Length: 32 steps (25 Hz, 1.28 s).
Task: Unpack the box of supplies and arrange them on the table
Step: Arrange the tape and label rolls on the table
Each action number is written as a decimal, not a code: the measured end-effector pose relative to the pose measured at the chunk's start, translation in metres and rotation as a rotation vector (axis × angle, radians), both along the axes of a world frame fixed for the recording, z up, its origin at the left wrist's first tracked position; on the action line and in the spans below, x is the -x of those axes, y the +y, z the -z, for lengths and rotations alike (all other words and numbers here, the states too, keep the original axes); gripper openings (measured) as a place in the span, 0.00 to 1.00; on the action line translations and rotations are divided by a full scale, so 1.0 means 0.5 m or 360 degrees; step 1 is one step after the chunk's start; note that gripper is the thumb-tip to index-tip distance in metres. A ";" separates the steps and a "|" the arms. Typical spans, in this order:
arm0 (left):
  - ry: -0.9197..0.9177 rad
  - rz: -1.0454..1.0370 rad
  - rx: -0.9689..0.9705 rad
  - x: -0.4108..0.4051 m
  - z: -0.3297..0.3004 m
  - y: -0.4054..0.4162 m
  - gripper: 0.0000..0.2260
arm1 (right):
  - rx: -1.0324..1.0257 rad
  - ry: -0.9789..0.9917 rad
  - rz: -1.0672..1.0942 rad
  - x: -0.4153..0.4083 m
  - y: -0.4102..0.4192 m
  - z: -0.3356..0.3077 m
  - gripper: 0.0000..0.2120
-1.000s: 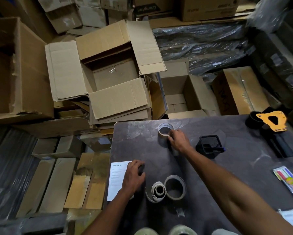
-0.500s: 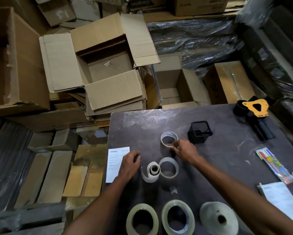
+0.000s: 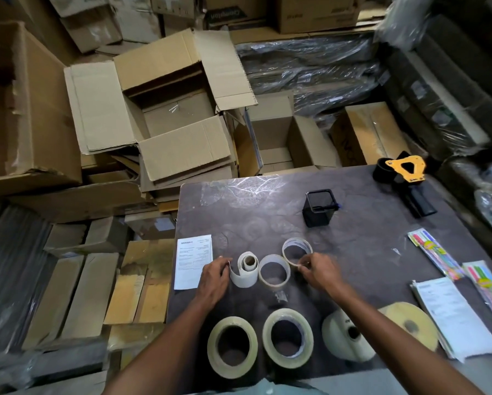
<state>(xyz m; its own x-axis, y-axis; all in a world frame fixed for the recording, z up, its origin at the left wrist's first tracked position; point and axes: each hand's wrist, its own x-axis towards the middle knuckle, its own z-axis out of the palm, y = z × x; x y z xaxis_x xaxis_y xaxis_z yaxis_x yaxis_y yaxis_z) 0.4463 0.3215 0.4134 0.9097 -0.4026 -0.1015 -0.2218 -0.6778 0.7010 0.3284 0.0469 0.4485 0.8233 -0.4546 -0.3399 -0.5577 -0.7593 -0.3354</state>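
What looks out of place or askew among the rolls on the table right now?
The label roll by the left hand has come partly unwound, its loose tail curling outward. The right hand pinches a thin tape ring. The other rolls lie flat and tidy.

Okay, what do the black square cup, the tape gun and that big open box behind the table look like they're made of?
Black square cup: seemingly plastic or coated metal; dark, matte, thin straight walls. Tape gun: black, likely plastic body with a yellow-orange plate, possibly painted metal; flat, with a cut-out. Open box: corrugated cardboard, dull brown, with creased flaps and rough edges.
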 end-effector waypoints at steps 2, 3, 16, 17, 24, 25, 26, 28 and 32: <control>0.0025 -0.0002 -0.0031 0.006 0.000 0.000 0.13 | -0.0029 0.0002 0.0019 0.007 -0.002 0.004 0.10; 0.0045 -0.0013 -0.0042 0.009 0.001 0.002 0.14 | -0.0068 0.0009 0.0031 0.010 -0.003 0.009 0.10; 0.0052 -0.0481 0.0136 0.103 -0.028 0.016 0.14 | -0.0357 -0.0117 -0.0002 0.051 -0.010 0.006 0.28; 0.0045 -0.0496 0.0134 0.112 -0.030 0.016 0.15 | -0.0351 -0.0134 -0.0029 0.056 -0.009 0.004 0.29; 0.0098 -0.0505 0.0229 0.161 -0.031 0.044 0.16 | -0.0239 -0.0423 -0.0098 0.110 0.032 -0.032 0.28; 0.0103 -0.0479 0.0244 0.165 -0.032 0.051 0.15 | -0.0188 -0.0495 -0.0147 0.120 0.048 -0.041 0.25; 0.0110 -0.0439 0.0250 0.170 -0.033 0.059 0.13 | -0.0151 -0.0545 -0.0216 0.131 0.070 -0.052 0.22; 0.0130 -0.0333 0.0222 0.183 -0.035 0.080 0.09 | -0.0125 -0.0606 -0.0428 0.155 0.121 -0.063 0.18; 0.0252 -0.0253 0.0261 0.226 -0.029 0.121 0.09 | -0.0256 -0.0434 -0.0603 0.207 0.208 -0.043 0.25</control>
<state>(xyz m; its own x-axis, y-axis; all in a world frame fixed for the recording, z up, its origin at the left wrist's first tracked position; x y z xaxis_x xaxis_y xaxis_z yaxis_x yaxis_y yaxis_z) 0.3332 0.3818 0.4280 0.9409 -0.2787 -0.1927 -0.0004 -0.5697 0.8219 0.2247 0.1506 0.4702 0.9893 -0.0656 -0.1304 -0.1281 -0.8183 -0.5603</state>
